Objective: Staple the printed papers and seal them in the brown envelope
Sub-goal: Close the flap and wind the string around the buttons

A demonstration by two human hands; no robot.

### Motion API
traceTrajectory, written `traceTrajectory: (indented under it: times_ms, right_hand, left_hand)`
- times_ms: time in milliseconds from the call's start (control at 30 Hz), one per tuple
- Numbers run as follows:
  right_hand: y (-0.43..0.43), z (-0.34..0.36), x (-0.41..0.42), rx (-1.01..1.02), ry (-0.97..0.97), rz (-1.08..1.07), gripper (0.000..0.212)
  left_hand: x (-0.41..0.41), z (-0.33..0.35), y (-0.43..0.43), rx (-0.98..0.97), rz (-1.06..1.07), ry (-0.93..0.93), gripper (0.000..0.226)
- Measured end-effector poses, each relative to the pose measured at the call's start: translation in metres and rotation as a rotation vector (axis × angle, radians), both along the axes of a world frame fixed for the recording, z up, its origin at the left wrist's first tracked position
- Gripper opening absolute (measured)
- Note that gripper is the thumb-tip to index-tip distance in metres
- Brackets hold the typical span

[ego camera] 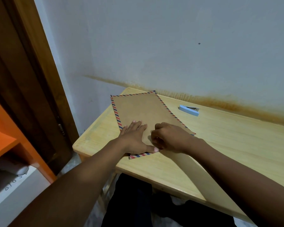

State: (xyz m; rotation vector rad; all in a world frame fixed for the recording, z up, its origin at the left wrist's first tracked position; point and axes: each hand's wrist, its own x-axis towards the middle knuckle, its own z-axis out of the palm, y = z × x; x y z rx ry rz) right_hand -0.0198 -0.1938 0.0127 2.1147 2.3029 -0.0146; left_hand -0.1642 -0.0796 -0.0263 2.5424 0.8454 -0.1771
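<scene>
Under the flat-fingered left hand (134,138) lies the brown envelope (143,108); the right hand (170,138) curls on it, grasp unclear.

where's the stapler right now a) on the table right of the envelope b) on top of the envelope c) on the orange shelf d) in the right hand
a: the blue stapler lies on the table to the right of the envelope, with nothing touching it.
</scene>
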Motion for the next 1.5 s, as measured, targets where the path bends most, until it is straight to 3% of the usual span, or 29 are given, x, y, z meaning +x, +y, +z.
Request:
traceTrajectory:
  times_ms: [733,933,1500]
  right_hand:
    - [0.046,-0.003,0.022,-0.063,0.419,-0.236,0.016]
    - [0.044,-0.007,0.034,-0.076,0.549,-0.33,0.012]
    - [0.038,-0.005,0.047,-0.075,0.583,-0.474,0.021]
  left_hand:
    - [-0.001,-0.001,0.0,0.002,0.008,-0.005,0.115]
    - [0.016,-0.007,-0.018,0.086,0.173,-0.11,0.109]
    - [0.022,-0.012,-0.025,0.16,0.227,-0.116,0.112]
